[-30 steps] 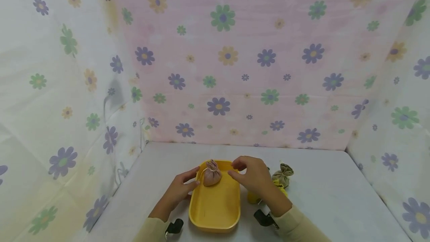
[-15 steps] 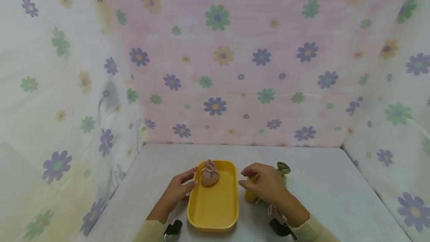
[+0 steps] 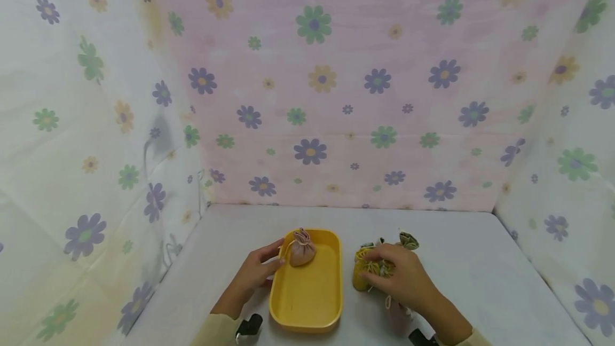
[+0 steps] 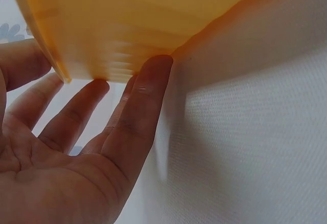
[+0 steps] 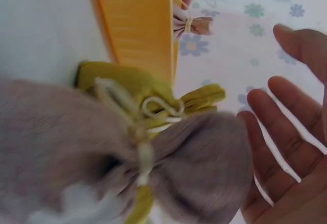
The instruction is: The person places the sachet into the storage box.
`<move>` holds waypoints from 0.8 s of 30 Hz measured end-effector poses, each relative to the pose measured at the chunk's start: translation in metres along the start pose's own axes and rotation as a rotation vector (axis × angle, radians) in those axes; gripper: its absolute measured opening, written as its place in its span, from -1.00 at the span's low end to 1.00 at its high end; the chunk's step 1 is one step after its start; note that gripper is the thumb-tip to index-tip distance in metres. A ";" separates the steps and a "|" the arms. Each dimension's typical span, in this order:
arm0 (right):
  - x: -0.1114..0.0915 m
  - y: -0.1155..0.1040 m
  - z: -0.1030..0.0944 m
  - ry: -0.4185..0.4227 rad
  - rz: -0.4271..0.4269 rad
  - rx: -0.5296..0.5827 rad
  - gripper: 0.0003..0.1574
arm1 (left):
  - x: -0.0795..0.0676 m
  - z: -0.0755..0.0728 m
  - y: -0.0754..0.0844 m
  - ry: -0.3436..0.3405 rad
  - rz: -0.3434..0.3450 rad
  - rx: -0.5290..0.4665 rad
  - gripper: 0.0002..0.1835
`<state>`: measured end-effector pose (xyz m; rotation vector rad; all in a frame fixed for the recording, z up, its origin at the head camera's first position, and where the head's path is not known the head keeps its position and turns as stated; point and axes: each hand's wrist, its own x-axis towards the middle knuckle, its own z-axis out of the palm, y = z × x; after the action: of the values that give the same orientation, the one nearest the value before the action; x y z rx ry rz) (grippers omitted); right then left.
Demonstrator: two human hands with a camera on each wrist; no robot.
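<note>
Left grip bent, right grip spread

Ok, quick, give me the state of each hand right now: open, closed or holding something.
Left hand: holding the yellow tray by its side.
Right hand: open, holding nothing, by the small bags.

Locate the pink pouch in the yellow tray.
Head view: the pink pouch sits at the far end of the yellow tray, toward its left side, nearest the left hand.
</note>
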<state>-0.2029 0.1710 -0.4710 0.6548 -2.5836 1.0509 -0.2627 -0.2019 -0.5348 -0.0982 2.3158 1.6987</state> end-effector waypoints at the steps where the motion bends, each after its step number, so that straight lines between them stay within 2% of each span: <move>1: -0.003 0.002 0.000 0.005 -0.004 -0.014 -0.61 | 0.000 0.000 0.000 0.000 0.000 0.000 -0.31; 10: -0.026 0.019 -0.006 0.039 -0.091 -0.022 -0.40 | -0.002 0.002 0.002 0.010 -0.009 0.009 -0.32; 24: -0.048 0.039 -0.008 0.053 -0.057 -0.087 -0.19 | -0.003 0.000 0.004 0.006 0.007 0.017 -0.31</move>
<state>-0.1802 0.2160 -0.5078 0.6656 -2.5343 0.9198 -0.2601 -0.2007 -0.5305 -0.0913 2.3370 1.6842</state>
